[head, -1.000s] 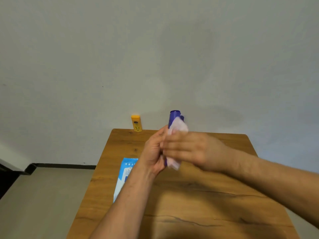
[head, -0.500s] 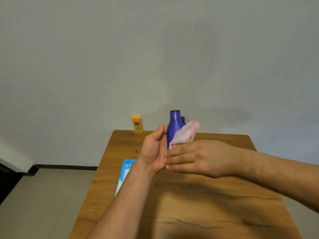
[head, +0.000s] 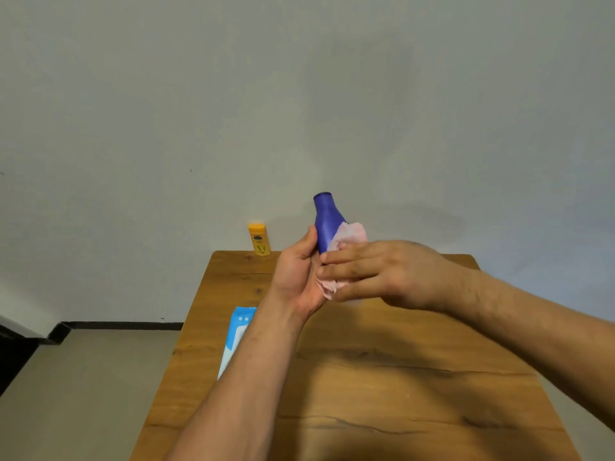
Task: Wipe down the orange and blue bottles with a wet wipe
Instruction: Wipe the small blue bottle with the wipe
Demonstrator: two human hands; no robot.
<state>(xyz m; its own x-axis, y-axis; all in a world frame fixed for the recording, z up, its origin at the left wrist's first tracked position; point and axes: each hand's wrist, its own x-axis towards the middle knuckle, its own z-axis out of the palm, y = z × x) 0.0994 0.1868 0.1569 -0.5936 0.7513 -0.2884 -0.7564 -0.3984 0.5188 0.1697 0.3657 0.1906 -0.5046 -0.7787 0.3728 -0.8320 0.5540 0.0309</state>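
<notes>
Your left hand [head: 298, 274] grips the blue plastic bottle [head: 327, 224] low down above the wooden table [head: 366, 377], your right hand [head: 382, 271] holds the soft pink wet wipe [head: 349, 236] on it, and it looks light and may slip.

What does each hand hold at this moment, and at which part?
The left hand grips the blue bottle by its lower body; the right hand holds the wet wipe under its fingers, against the bottle's side.

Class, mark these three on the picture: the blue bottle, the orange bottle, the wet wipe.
blue bottle [head: 327, 224], head view, on its shoulder below the neck.
orange bottle [head: 259, 242], head view, on its label.
wet wipe [head: 351, 235], head view, on its bunched upper part.
</notes>
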